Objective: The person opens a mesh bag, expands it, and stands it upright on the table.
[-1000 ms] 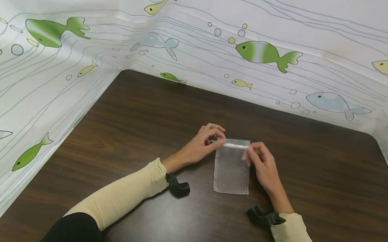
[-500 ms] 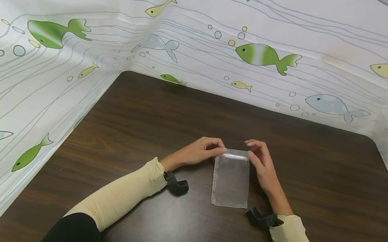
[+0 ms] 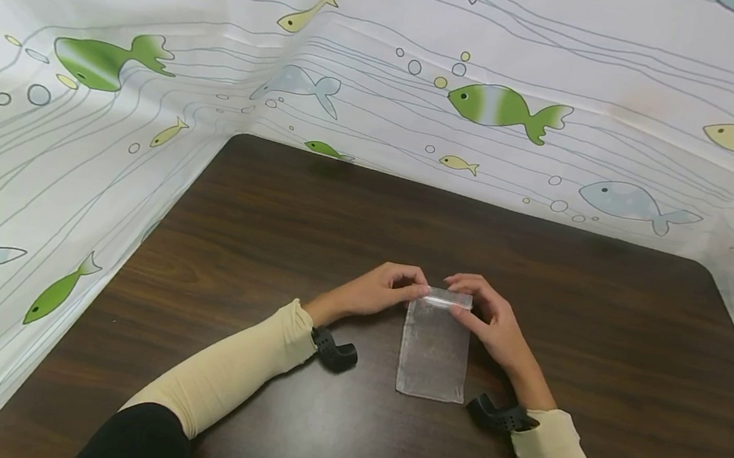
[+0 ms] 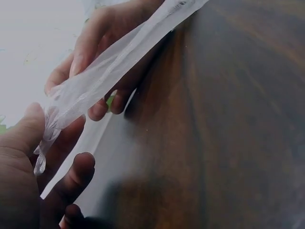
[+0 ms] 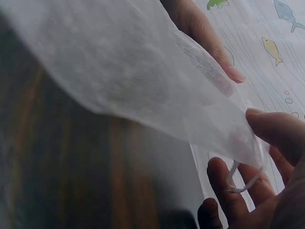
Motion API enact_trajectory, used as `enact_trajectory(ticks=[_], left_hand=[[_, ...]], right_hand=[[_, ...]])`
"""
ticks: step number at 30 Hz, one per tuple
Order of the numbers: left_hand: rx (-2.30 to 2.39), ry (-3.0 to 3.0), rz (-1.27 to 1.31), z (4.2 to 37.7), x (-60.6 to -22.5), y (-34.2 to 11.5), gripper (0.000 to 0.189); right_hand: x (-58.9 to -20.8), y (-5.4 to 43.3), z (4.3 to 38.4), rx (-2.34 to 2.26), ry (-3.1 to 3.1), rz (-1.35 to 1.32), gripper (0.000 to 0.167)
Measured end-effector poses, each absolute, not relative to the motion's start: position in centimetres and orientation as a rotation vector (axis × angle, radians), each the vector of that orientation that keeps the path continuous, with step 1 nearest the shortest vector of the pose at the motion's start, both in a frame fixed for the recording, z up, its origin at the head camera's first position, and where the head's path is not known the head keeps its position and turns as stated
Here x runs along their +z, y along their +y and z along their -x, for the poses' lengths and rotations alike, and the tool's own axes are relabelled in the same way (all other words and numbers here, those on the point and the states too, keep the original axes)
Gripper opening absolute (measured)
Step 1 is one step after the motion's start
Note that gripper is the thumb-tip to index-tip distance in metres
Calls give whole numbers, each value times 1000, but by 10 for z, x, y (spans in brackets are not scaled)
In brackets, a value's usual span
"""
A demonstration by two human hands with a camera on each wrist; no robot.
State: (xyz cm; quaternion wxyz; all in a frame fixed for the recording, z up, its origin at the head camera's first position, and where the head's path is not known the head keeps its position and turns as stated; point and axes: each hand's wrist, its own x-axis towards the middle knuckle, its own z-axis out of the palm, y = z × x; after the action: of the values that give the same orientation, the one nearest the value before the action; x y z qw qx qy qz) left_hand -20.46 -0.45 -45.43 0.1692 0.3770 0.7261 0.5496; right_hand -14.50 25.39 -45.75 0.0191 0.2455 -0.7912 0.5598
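Observation:
A sheer white organza drawstring pouch [image 3: 434,354] hangs flat in front of me, its gathered top edge uppermost. My left hand [image 3: 376,287] pinches the top left corner between thumb and fingers; in the left wrist view a bit of cord loops below that thumb [image 4: 29,126]. At the top right, my right hand [image 3: 491,323] pinches the same edge, thumb in front and fingers behind. The right wrist view shows a thin cord loop [image 5: 245,186] dangling by the right fingers. Whether the pouch holds anything cannot be told; it looks flat.
Beneath the hands is a dark wood-grain table [image 3: 313,205]. White cloth walls [image 3: 386,97] printed with fish rise behind it and at both sides. Black wrist cameras [image 3: 336,353] sit on both wrists over pale sleeves.
The pouch and left hand have come down slightly towards me. My right hand first spread its fingers at the right corner, then slid left along the top edge and pinched it.

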Motion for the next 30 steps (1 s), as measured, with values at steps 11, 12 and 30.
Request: enact_trajectory(ticks=[11,12,30], left_hand=[[1546,2070,-1068,204,-455,-4,19],[1548,2070,-1062,204,-454,-4,21],[1417,2124,-1071,205,-451,-7,26]], right_hand=[[-457,256,144,1769,-2473,-835,34],[-457,256,144,1762,-2474,-830,36],[-458,262,147,1803,-2423,-859,37]])
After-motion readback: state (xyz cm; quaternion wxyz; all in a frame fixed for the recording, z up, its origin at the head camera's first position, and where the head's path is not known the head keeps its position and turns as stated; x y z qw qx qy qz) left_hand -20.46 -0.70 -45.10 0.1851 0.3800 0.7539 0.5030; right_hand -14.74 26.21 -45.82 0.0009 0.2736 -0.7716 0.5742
